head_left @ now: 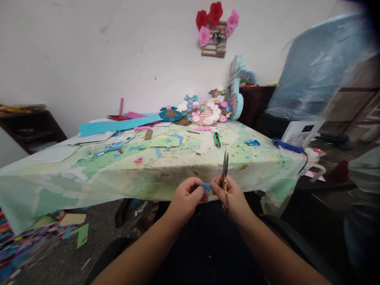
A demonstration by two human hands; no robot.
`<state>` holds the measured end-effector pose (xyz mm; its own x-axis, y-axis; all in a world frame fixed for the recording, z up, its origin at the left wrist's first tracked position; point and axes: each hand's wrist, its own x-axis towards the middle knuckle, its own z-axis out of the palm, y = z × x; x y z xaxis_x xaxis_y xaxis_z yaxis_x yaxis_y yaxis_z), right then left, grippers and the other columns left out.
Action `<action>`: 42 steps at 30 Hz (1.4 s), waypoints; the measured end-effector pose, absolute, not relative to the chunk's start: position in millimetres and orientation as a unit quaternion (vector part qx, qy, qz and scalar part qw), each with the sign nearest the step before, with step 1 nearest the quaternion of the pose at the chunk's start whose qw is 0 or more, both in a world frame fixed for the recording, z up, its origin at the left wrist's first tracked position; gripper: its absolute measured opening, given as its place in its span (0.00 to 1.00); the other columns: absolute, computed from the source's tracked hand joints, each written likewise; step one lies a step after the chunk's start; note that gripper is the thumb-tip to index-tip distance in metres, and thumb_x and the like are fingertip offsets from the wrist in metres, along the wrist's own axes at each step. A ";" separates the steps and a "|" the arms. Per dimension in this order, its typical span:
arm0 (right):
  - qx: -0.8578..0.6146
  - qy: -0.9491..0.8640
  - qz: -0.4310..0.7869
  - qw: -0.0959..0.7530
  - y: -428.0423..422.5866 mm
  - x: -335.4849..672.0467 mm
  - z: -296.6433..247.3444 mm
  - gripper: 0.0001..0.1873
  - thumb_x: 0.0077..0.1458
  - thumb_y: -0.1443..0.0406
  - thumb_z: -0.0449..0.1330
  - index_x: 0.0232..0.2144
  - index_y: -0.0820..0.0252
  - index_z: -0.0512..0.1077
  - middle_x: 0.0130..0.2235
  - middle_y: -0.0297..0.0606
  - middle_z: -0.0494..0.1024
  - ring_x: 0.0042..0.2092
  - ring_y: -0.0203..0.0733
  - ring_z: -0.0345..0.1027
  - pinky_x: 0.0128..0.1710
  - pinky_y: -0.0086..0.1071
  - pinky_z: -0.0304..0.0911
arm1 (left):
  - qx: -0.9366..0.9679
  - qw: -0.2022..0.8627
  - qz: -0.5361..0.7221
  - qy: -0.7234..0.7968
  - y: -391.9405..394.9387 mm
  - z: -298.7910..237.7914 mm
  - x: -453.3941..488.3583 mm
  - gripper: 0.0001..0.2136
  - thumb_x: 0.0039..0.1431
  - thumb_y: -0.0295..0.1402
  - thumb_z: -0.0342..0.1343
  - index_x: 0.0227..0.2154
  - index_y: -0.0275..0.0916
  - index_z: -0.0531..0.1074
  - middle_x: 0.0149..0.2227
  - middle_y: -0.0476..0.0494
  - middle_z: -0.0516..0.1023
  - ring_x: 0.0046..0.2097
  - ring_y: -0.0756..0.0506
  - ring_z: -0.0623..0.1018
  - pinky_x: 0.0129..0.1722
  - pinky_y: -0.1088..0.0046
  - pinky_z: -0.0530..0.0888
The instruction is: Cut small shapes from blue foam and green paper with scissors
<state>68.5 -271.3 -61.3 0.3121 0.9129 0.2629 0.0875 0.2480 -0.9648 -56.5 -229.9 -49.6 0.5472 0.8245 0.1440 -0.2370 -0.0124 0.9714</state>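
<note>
Between the thumb and fingers of my left hand [188,198] is a small piece of blue paper [204,187], just past the table's front edge. My right hand [234,196] holds a pair of scissors [225,170], blades pointing up and away from me. Its thumb and forefinger are close to the right end of the blue paper; whether they touch it I cannot tell. The fingers under the scissors' handles are partly hidden.
A patterned cloth covers the table [178,170]. On it lie paper scraps [168,141], a long light-blue strip [118,126], a green cutter [217,139] and decorated craft pieces [208,113]. A blue glue gun [287,145] rests at the right. More scraps [73,219] litter the floor.
</note>
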 end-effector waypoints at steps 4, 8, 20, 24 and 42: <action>-0.592 -0.538 0.292 0.524 -285.1 78.9 -81.5 0.13 0.45 0.56 0.53 0.20 0.59 0.58 0.18 0.28 0.58 0.21 0.31 0.51 0.21 0.27 0.48 | 0.470 0.716 0.460 0.234 -226.6 -49.5 -55.2 0.05 0.40 0.30 0.55 0.22 0.35 0.65 0.19 0.52 0.67 0.23 0.52 0.68 0.24 0.74 0.67; -0.620 -0.583 0.261 0.455 -294.9 74.7 -102.3 0.15 0.47 0.54 0.49 0.21 0.59 0.58 0.19 0.30 0.58 0.22 0.33 0.51 0.21 0.28 0.48 | 0.412 0.727 0.500 0.226 -220.6 -50.4 -53.5 0.08 0.38 0.30 0.58 0.23 0.35 0.65 0.20 0.53 0.67 0.22 0.55 0.67 0.23 0.77 0.66; -0.627 -0.603 0.201 0.450 -289.3 53.6 -108.1 0.13 0.49 0.56 0.49 0.24 0.59 0.58 0.22 0.33 0.62 0.24 0.35 0.54 0.23 0.29 0.49 | 0.497 0.682 0.477 0.246 -227.1 -66.9 -47.8 0.06 0.40 0.30 0.58 0.21 0.34 0.68 0.20 0.51 0.68 0.26 0.54 0.68 0.30 0.77 0.65; -0.627 -0.601 0.190 0.458 -290.3 55.8 -109.1 0.12 0.50 0.57 0.48 0.26 0.60 0.59 0.24 0.35 0.64 0.26 0.36 0.56 0.25 0.29 0.50 | 0.507 0.697 0.440 0.253 -228.6 -69.7 -47.0 0.06 0.41 0.31 0.57 0.22 0.34 0.67 0.18 0.51 0.68 0.23 0.54 0.67 0.27 0.77 0.64; -0.691 -0.589 0.149 0.392 -292.6 62.6 -101.6 0.13 0.49 0.56 0.48 0.27 0.61 0.60 0.25 0.35 0.67 0.26 0.35 0.59 0.25 0.28 0.51 | 0.567 0.654 0.414 0.283 -228.6 -71.2 -43.4 0.06 0.42 0.32 0.56 0.21 0.33 0.68 0.19 0.51 0.67 0.24 0.54 0.67 0.27 0.78 0.64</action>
